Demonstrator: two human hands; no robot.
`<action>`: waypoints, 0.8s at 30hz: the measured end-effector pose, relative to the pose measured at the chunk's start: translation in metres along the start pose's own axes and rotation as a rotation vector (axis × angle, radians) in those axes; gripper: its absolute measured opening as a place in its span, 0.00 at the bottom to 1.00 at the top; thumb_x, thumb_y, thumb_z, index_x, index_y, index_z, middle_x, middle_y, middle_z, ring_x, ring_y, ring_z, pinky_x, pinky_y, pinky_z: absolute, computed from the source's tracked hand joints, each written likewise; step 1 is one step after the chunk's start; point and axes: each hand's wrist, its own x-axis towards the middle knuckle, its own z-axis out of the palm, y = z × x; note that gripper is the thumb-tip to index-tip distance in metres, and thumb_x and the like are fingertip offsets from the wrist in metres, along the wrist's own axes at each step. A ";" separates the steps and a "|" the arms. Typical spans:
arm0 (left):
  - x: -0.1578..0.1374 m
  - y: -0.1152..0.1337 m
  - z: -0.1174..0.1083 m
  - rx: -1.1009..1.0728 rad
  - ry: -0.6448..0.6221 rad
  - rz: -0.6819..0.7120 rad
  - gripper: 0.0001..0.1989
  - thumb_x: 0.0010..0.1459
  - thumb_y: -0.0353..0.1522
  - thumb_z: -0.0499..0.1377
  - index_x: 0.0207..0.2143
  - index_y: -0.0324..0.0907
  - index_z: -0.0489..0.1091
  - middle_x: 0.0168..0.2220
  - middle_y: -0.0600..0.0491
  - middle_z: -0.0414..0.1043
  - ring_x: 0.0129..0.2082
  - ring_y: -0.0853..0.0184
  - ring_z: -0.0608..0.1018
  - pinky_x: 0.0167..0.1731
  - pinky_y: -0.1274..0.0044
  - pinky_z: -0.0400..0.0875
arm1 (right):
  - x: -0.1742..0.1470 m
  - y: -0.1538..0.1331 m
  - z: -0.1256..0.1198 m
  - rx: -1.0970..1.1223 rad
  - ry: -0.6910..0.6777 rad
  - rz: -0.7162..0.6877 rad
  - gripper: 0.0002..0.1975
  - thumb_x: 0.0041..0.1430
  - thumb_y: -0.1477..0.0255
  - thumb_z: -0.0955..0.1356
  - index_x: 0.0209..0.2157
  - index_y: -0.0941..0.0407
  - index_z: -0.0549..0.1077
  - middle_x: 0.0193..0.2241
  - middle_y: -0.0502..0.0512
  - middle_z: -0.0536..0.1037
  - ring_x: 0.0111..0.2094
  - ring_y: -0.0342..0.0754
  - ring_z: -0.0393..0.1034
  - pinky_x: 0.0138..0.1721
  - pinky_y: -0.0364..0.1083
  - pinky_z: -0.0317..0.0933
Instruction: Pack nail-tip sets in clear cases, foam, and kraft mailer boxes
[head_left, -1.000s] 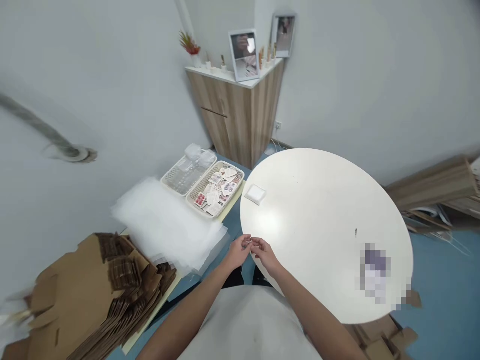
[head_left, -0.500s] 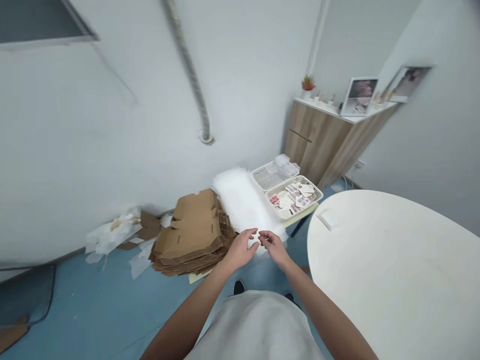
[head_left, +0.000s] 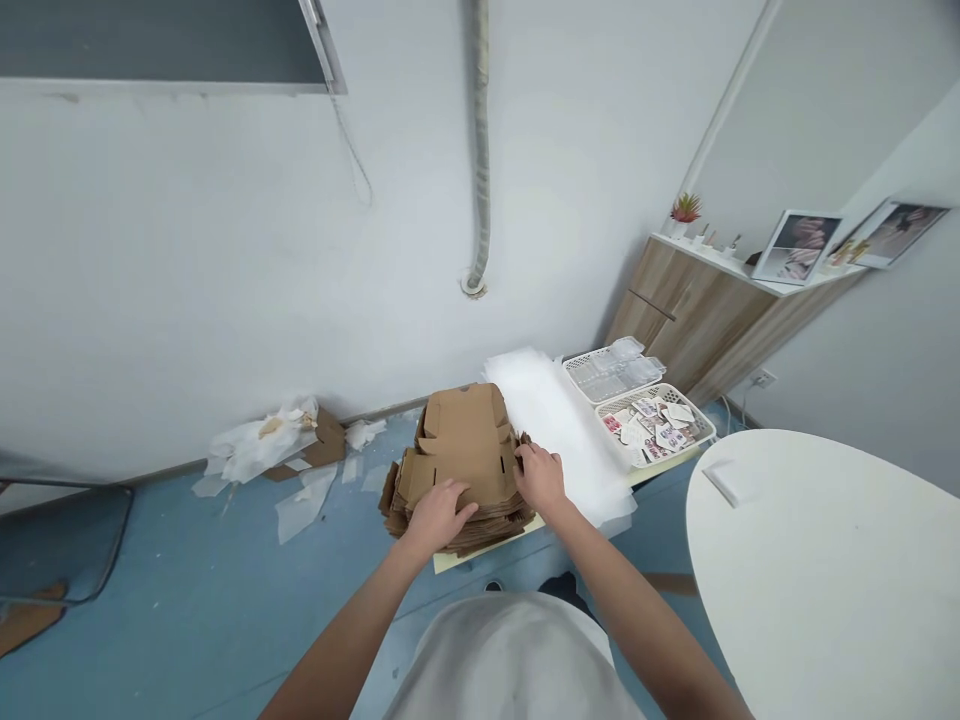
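A stack of flattened cardboard boxes (head_left: 466,440) lies in front of me, the top one with its flaps and slots showing. My left hand (head_left: 437,517) rests on the near left part of the top sheet, its fingers stretched out and the thumb apart. At the stack's right side, my right hand (head_left: 540,478) has its fingers curled over the edge of the cardboard; the fingertips are partly hidden. Just right of the stack lies a pile of white foam sheets (head_left: 559,425).
Beyond the foam stand a white basket of printed cards (head_left: 652,425) and another basket with clear plastic cases (head_left: 613,370). A round white table (head_left: 825,560) is at right, a wooden cabinet (head_left: 697,320) behind. Plastic scraps (head_left: 262,440) litter the floor at left.
My hands have moved from the air over the foam's near end onto the cardboard stack and spread apart. The view has turned left, so the surroundings sit farther right.
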 end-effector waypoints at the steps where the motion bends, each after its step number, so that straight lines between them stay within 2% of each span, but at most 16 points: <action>1: 0.000 -0.003 0.001 -0.014 -0.006 0.031 0.17 0.54 0.43 0.49 0.39 0.42 0.68 0.38 0.47 0.69 0.39 0.60 0.71 0.35 0.73 0.63 | 0.001 0.000 -0.001 0.003 0.010 0.002 0.09 0.52 0.76 0.60 0.35 0.54 0.67 0.34 0.55 0.72 0.38 0.48 0.64 0.38 0.46 0.49; 5: 0.005 -0.009 0.005 0.017 -0.014 0.161 0.18 0.58 0.40 0.44 0.29 0.42 0.69 0.30 0.49 0.69 0.33 0.63 0.71 0.33 0.74 0.62 | -0.001 0.000 -0.012 0.060 0.046 0.028 0.09 0.53 0.74 0.59 0.35 0.54 0.67 0.32 0.53 0.72 0.34 0.46 0.64 0.36 0.45 0.49; 9: 0.010 -0.012 0.009 0.157 0.032 0.188 0.16 0.60 0.34 0.43 0.28 0.40 0.67 0.28 0.49 0.68 0.32 0.63 0.71 0.32 0.74 0.62 | -0.019 -0.011 -0.019 0.072 0.128 -0.054 0.11 0.55 0.69 0.59 0.40 0.55 0.66 0.37 0.56 0.71 0.40 0.50 0.63 0.41 0.48 0.49; 10: 0.011 -0.012 0.010 0.174 0.040 0.193 0.16 0.60 0.33 0.43 0.28 0.40 0.67 0.28 0.49 0.68 0.32 0.63 0.71 0.32 0.74 0.62 | -0.026 -0.015 -0.018 0.073 0.105 -0.109 0.12 0.55 0.67 0.60 0.39 0.55 0.66 0.36 0.56 0.72 0.39 0.51 0.63 0.42 0.49 0.48; 12: 0.011 -0.011 0.010 0.185 0.051 0.195 0.14 0.59 0.32 0.43 0.29 0.40 0.67 0.29 0.49 0.67 0.32 0.64 0.71 0.32 0.75 0.61 | -0.039 -0.021 -0.013 0.073 -0.046 -0.244 0.11 0.55 0.64 0.60 0.34 0.54 0.69 0.30 0.55 0.73 0.36 0.50 0.64 0.43 0.50 0.47; 14: 0.010 -0.009 0.008 0.192 0.064 0.186 0.13 0.59 0.31 0.44 0.29 0.40 0.66 0.30 0.50 0.67 0.32 0.64 0.70 0.32 0.75 0.61 | -0.050 -0.024 -0.005 0.057 -0.153 -0.310 0.12 0.53 0.61 0.62 0.32 0.54 0.70 0.28 0.56 0.74 0.35 0.51 0.65 0.44 0.51 0.47; 18: 0.004 0.000 -0.006 0.206 0.158 0.185 0.14 0.59 0.30 0.42 0.29 0.41 0.65 0.31 0.49 0.67 0.34 0.64 0.70 0.35 0.73 0.60 | -0.055 -0.015 0.000 0.127 -0.183 -0.213 0.14 0.52 0.59 0.61 0.31 0.54 0.71 0.27 0.55 0.75 0.31 0.50 0.67 0.40 0.49 0.51; 20: 0.000 0.006 -0.015 0.174 0.219 0.205 0.13 0.58 0.29 0.42 0.31 0.42 0.66 0.32 0.49 0.67 0.35 0.64 0.69 0.39 0.71 0.58 | -0.050 -0.008 -0.008 0.195 -0.114 -0.080 0.17 0.53 0.56 0.59 0.34 0.53 0.70 0.27 0.54 0.75 0.29 0.49 0.68 0.34 0.46 0.53; 22: -0.005 0.011 -0.023 0.127 0.267 0.212 0.13 0.58 0.28 0.42 0.32 0.43 0.66 0.33 0.49 0.68 0.37 0.64 0.68 0.44 0.69 0.55 | -0.043 -0.004 -0.020 0.199 0.011 0.089 0.19 0.53 0.54 0.58 0.38 0.52 0.68 0.28 0.54 0.75 0.28 0.49 0.67 0.29 0.45 0.53; 24: -0.010 0.017 -0.027 0.086 0.296 0.204 0.14 0.57 0.27 0.42 0.33 0.43 0.66 0.33 0.49 0.68 0.39 0.64 0.68 0.48 0.66 0.51 | -0.035 -0.003 -0.031 0.139 0.097 0.163 0.21 0.52 0.53 0.58 0.42 0.52 0.65 0.31 0.53 0.74 0.30 0.49 0.67 0.28 0.44 0.52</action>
